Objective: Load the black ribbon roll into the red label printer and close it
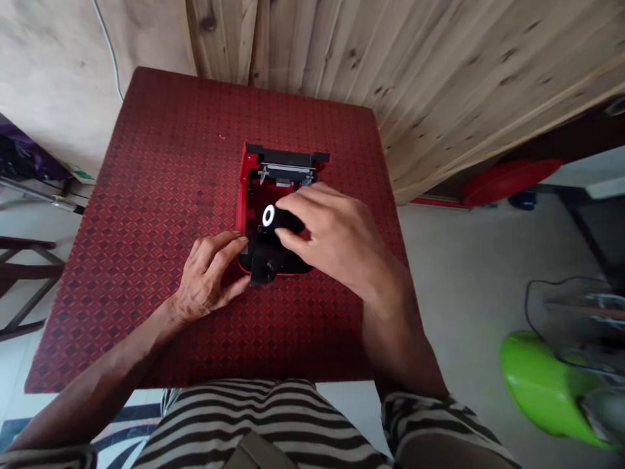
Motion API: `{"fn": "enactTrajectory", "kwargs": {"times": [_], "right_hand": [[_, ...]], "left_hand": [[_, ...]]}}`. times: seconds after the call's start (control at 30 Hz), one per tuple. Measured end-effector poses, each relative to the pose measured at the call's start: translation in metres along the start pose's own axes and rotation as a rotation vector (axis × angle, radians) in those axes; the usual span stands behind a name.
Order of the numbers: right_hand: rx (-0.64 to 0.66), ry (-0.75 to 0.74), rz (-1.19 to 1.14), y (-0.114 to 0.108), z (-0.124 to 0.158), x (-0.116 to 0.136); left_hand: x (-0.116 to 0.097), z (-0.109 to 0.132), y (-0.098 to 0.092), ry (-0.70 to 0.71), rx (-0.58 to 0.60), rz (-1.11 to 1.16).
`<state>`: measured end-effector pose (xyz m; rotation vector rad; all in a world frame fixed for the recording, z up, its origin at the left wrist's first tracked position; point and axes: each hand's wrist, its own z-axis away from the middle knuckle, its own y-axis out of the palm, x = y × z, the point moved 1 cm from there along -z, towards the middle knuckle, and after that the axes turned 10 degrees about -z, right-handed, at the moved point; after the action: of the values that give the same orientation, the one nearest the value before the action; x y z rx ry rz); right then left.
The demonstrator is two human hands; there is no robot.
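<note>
A small red and black machine [241,207], which looks like a label printer, stands on the table with its black-edged lid [287,158] raised. My right hand [336,231] is closed around a black roll [287,220] with a white ring-shaped core at its left end. The roll is over the machine's open body. My left hand [211,270] is at the front left corner, thumb and fingers closed on the edge of a dark, sheet-like piece [264,260]. This piece hangs past the front rim. My right hand hides the machine's right side and the roll's far end.
A patterned red cloth covers the table [161,169]. Behind it rises a wooden plank wall [312,49]. A green plastic seat [537,384] is on the floor to the right, and a dark wooden stool [29,280] stands to the left.
</note>
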<state>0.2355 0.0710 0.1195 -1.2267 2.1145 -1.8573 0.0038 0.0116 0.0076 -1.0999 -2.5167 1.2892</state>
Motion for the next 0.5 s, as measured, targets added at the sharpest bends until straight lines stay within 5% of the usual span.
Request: {"fn": "enactTrajectory", "kwargs": {"times": [0.2, 0.3, 0.5], "right_hand": [[-0.207, 0.235, -0.588, -0.029, 0.082, -0.009], [-0.226, 0.407, -0.771, -0.012, 0.125, -0.015], [-0.164, 0.528, -0.690, 0.040, 0.165, -0.023]], "left_hand": [[-0.001, 0.000, 0.001, -0.017, -0.015, -0.014], [-0.001, 0.000, 0.001, -0.011, -0.020, -0.021], [0.001, -0.003, 0.000, -0.022, -0.016, -0.014]]}}
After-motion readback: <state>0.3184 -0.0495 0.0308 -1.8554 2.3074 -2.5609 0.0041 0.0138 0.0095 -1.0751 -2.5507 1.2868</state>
